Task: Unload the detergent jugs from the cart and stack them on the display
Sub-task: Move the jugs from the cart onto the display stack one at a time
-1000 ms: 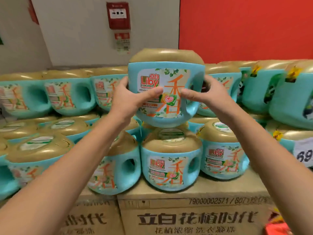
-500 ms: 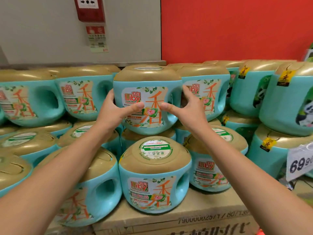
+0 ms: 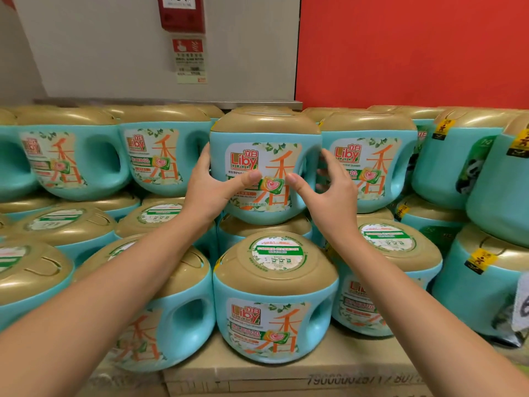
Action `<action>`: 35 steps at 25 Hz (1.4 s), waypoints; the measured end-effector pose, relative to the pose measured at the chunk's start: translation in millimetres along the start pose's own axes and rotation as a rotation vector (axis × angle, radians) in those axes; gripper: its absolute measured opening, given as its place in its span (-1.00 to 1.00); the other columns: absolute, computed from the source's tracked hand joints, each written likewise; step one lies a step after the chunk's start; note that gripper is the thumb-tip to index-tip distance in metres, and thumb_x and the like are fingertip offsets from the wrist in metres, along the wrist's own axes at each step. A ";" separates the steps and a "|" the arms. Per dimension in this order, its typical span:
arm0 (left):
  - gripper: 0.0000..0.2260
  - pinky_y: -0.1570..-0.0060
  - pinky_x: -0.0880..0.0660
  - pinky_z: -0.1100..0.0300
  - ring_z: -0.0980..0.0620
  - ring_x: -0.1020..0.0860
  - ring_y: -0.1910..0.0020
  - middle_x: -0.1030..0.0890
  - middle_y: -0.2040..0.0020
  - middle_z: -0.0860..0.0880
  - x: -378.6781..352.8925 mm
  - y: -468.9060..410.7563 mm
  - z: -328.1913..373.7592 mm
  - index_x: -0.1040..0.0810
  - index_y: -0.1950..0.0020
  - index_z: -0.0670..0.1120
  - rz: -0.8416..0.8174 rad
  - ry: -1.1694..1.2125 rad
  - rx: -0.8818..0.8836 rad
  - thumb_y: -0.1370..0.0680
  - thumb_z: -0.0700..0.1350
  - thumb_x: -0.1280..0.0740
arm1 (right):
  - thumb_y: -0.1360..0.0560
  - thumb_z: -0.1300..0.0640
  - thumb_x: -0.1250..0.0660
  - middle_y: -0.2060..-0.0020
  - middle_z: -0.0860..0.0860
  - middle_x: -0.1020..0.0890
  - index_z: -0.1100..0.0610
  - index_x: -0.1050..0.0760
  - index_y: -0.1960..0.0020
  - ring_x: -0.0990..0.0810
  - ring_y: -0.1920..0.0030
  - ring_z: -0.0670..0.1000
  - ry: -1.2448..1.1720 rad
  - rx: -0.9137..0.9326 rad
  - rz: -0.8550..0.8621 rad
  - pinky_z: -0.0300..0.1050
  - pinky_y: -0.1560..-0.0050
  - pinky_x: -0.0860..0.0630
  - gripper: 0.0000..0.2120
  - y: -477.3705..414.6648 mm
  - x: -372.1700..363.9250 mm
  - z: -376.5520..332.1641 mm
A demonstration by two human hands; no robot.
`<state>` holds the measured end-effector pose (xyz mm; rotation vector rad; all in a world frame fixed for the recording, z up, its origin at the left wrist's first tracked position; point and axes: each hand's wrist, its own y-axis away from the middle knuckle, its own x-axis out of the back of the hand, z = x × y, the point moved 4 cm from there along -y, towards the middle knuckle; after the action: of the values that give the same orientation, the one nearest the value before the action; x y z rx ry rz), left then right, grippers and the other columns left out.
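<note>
Currently, the detergent jug (image 3: 264,167) sits in the top tier of the display (image 3: 286,378), label forward. Its base meets the gold lid of the lower jug (image 3: 266,229) at 6 o'clock. The left hand (image 3: 211,190) clamps its 9 o'clock flank, thumb across the label. The right hand (image 3: 329,193) curls round its 3 o'clock flank, thumb tip on the label. Judged status: this placement is nearly complete and only release remains. The cart is out of view, so the remaining count cannot be determined.
</note>
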<state>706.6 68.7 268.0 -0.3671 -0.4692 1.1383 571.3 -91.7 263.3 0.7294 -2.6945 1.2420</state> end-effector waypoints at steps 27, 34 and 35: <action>-0.42 -0.01 -0.47 0.21 0.10 -0.47 -0.04 -0.46 -0.16 -0.05 6.9 45.5 44.3 -0.39 -0.24 -0.09 0.224 -0.392 -0.077 -0.37 0.11 -0.53 | -0.53 0.01 -0.35 -0.07 0.01 -0.61 0.14 -0.36 -0.40 -0.57 -0.07 -0.07 0.089 -0.114 -0.108 -0.05 -0.16 -0.50 -0.50 19.9 43.3 -8.6; -0.75 0.07 -0.51 0.36 0.18 -0.57 0.18 -0.62 0.16 0.02 -46.1 171.8 65.6 -0.57 0.02 0.03 -0.357 0.090 -0.087 -0.48 -0.32 -0.42 | -0.54 0.22 -0.33 0.19 0.02 -0.67 -0.08 -0.53 0.02 -0.64 0.21 -0.07 -0.076 -0.246 0.113 -0.22 0.12 -0.55 -0.81 159.9 174.3 2.7; -0.74 0.05 -0.50 0.32 0.15 -0.56 0.17 -0.61 0.16 0.00 -57.9 198.3 58.3 -0.57 0.04 0.03 -0.402 0.121 -0.024 -0.49 -0.34 -0.41 | -0.54 0.24 -0.32 0.20 0.05 -0.67 -0.07 -0.54 0.05 -0.64 0.25 -0.09 -0.064 -0.295 0.132 -0.24 0.17 -0.54 -0.80 188.9 190.5 5.6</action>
<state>502.1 92.5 207.1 -0.3417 -0.4269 0.7168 317.8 -64.1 179.7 0.5700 -2.9292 0.8250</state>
